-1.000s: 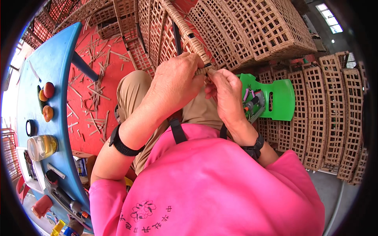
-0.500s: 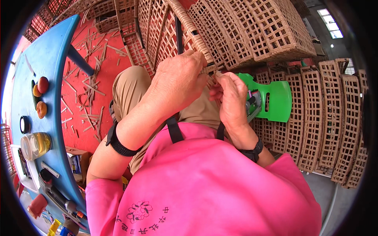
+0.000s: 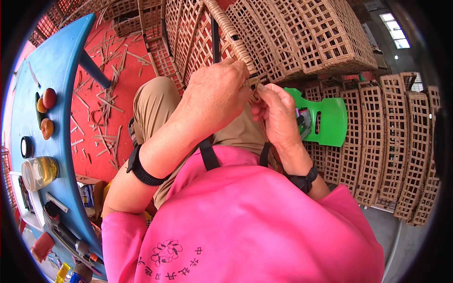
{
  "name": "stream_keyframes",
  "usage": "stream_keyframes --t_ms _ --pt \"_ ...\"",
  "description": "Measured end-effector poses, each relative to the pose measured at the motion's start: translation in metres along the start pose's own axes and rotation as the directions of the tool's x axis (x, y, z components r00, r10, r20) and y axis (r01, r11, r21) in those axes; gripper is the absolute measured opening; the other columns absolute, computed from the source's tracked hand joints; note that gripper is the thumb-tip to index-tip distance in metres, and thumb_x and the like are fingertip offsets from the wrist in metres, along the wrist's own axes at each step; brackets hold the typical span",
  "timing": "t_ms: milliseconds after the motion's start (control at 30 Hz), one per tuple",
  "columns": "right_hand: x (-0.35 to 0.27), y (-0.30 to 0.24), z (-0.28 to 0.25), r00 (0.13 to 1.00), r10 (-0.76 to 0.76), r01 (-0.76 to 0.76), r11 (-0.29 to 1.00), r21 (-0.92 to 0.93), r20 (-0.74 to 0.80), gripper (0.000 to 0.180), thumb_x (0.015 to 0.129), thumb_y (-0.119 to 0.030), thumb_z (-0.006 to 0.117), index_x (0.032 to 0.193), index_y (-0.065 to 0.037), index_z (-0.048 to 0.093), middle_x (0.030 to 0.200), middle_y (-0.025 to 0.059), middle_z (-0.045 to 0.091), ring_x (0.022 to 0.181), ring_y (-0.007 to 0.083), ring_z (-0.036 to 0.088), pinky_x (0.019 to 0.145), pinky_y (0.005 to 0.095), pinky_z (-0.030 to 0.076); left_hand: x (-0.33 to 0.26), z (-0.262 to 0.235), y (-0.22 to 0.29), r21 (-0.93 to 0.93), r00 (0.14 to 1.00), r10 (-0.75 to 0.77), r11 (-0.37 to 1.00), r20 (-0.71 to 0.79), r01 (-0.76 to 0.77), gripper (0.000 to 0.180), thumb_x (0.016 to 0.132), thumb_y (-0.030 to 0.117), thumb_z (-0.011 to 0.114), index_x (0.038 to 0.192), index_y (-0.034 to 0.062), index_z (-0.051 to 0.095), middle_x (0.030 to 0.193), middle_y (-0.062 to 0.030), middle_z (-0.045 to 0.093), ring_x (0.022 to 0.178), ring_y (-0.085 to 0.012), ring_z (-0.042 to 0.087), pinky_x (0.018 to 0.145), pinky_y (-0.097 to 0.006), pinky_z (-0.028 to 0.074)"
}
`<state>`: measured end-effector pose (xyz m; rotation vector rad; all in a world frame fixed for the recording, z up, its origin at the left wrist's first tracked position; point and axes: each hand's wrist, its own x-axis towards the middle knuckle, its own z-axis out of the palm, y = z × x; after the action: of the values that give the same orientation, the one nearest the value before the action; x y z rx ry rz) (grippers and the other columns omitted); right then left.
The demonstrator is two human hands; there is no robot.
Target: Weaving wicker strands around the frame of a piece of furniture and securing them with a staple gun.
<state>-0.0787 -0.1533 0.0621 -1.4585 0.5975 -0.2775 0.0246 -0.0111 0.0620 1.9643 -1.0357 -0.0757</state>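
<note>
A brown woven basket [image 3: 188,45] on a dark metal frame stands just ahead of my knees, its rim [image 3: 236,45] wrapped in weaving strip. At the near end of that rim, my left hand [image 3: 218,87] is closed with the knuckles up, and its fingertips are mostly hidden behind the hand. Thumb and fingers of my right hand [image 3: 276,108] pinch together close beside it, by a short bit of weaving strip [image 3: 256,94]. A dark bare piece of the frame shows between the wrapping and my fingers.
On the left, a blue table [image 3: 66,70] carries fruit, a jar of yellow liquid [image 3: 40,173] and tools. Cut strips [image 3: 111,101] litter the red floor. A green plastic seat [image 3: 330,120] is at right, before stacked woven baskets [image 3: 370,141]; more baskets [image 3: 302,35] stand ahead.
Both hands stay at the rim's end in nearly the same grip. My right thumb and fingers have shifted very slightly; the view has moved a little.
</note>
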Motion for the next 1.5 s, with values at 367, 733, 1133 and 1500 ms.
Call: stream_keyframes --t_ms 367,733,1133,1500 --pt "0.01 -0.007 -0.012 0.978 -0.006 0.061 0.964 -0.258 0.208 0.027 0.095 -0.026 0.061 0.077 -0.006 0.058 0.065 -0.0004 0.057 0.055 0.0055 0.053 0.05 0.0209 0.043 0.0 0.002 -0.002 -0.006 1.0 0.002 1.0 -0.009 -0.002 0.025 0.079 0.019 0.065 0.095 -0.0008 0.064 0.09 -0.019 0.065 0.084 -0.0374 0.064 0.074 -0.044 0.05" --pt "0.008 0.002 -0.003 0.99 -0.115 0.132 0.963 -0.235 0.083 0.03 0.095 -0.026 0.061 0.075 -0.005 0.057 0.063 -0.002 0.056 0.053 0.0048 0.049 0.048 0.0211 0.039 0.003 0.001 -0.002 0.022 1.0 0.002 1.0 -0.005 -0.002 0.025 0.078 0.018 0.065 0.095 -0.0011 0.064 0.091 -0.0195 0.065 0.086 -0.0373 0.064 0.076 -0.044 0.05" --pt "0.01 0.001 -0.004 0.99 -0.131 0.138 0.967 -0.216 0.045 0.028 0.095 -0.025 0.063 0.076 -0.005 0.058 0.063 -0.0017 0.055 0.052 0.0046 0.048 0.047 0.021 0.038 0.004 0.003 -0.002 -0.025 1.0 0.004 1.0 -0.008 -0.004 0.028 0.077 0.018 0.068 0.096 -0.0023 0.066 0.091 -0.0196 0.067 0.086 -0.0363 0.065 0.076 -0.042 0.051" --pt "0.0 0.009 -0.005 0.991 -0.126 0.129 0.989 -0.073 0.049 0.023 0.094 -0.023 0.066 0.087 -0.002 0.06 0.075 0.0014 0.063 0.061 0.0058 0.057 0.057 0.0213 0.048 0.003 0.002 -0.002 -0.006 1.0 -0.029 1.0 0.007 0.029 0.028 0.076 0.017 0.069 0.096 -0.0028 0.065 0.09 -0.0198 0.066 0.086 -0.0364 0.065 0.077 -0.042 0.051"
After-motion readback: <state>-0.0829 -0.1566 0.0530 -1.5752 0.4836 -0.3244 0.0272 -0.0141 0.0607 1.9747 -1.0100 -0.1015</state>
